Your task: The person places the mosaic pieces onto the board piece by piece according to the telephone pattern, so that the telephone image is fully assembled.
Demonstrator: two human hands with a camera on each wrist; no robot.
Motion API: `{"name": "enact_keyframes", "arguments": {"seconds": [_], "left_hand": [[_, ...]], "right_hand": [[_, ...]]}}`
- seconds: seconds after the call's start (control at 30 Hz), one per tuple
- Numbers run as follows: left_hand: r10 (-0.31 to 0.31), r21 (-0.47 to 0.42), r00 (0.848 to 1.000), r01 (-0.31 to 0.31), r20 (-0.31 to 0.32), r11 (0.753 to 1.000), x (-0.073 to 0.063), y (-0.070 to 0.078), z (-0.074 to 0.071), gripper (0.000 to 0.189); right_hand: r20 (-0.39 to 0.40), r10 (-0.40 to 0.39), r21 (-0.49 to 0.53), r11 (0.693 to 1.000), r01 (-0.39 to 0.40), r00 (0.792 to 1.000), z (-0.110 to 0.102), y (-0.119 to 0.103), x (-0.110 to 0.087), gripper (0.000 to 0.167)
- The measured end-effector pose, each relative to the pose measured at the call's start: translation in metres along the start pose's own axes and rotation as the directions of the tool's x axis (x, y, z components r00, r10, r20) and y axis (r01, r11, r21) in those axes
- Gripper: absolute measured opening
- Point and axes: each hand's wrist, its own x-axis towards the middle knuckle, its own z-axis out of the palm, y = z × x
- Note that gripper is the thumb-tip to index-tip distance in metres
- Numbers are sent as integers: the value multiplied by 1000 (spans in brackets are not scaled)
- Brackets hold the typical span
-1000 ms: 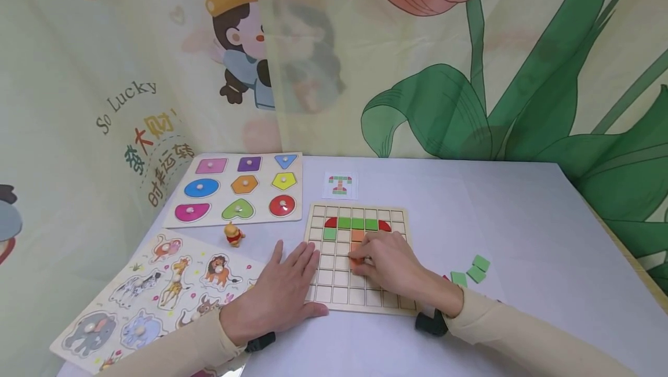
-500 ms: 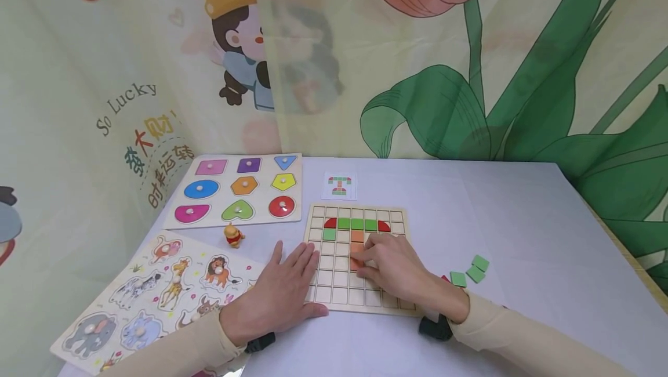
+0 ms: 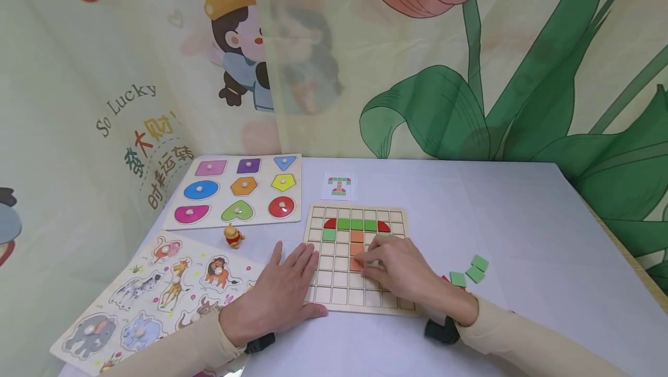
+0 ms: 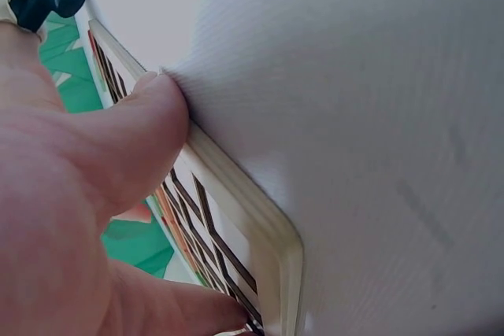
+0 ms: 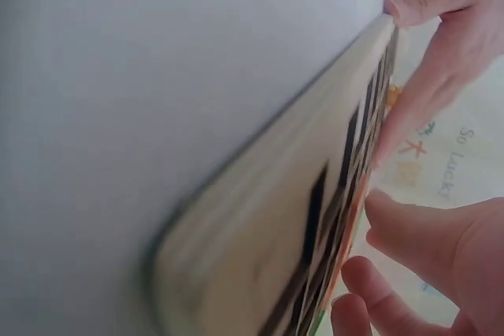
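A wooden grid board (image 3: pixel 334 296) lies in front of me in the head view. Red quarter-round pieces, green squares and a column of orange square tiles (image 3: pixel 357 249) sit in its cells. My right hand (image 3: pixel 399 264) is over the board, fingertips right at the lowest orange tile; the right wrist view shows a gap between thumb (image 5: pixel 417 230) and fingers. My left hand (image 3: pixel 279 293) lies flat with spread fingers on the board's left edge, its thumb (image 4: pixel 153 127) along the near edge in the left wrist view.
A pattern card (image 3: pixel 339 186) lies behind the board. Loose green tiles (image 3: pixel 475 274) are at right, a red piece partly hidden by the right wrist. At left are a shape puzzle (image 3: pixel 235 191), an animal puzzle (image 3: pixel 156 296) and a small bear figure (image 3: pixel 233 236).
My right hand has drawn slightly to the right, showing more of the lowest orange tile in its cell. My left hand has stayed still.
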Motion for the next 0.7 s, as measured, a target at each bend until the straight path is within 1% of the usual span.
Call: {"name": "enact_keyframes", "arguments": {"seconds": [0.2, 0.4, 0.53, 0.6, 0.7], "left_hand": [[9, 3, 1000, -9, -17, 1000, 0, -1, 2, 95], [7, -13, 1000, -7, -6, 1000, 0, 0, 0, 95], [1, -24, 1000, -1, 12, 1000, 0, 0, -1, 95], [0, -24, 1000, 1, 17, 1000, 0, 0, -1, 95], [1, -15, 1000, -1, 14, 1000, 0, 0, -2, 95]], "right_hand": [[-15, 98, 20, 995, -98, 995, -15, 9, -17, 31], [-65, 193, 20, 981, -192, 979, -35, 29, -45, 35], [-103, 271, -26, 961, -275, 957, -48, 44, -64, 37], [-113, 317, -51, 945, -324, 942, -53, 50, -73, 38], [-113, 384, -58, 918, -392, 916, -59, 60, -85, 41]]}}
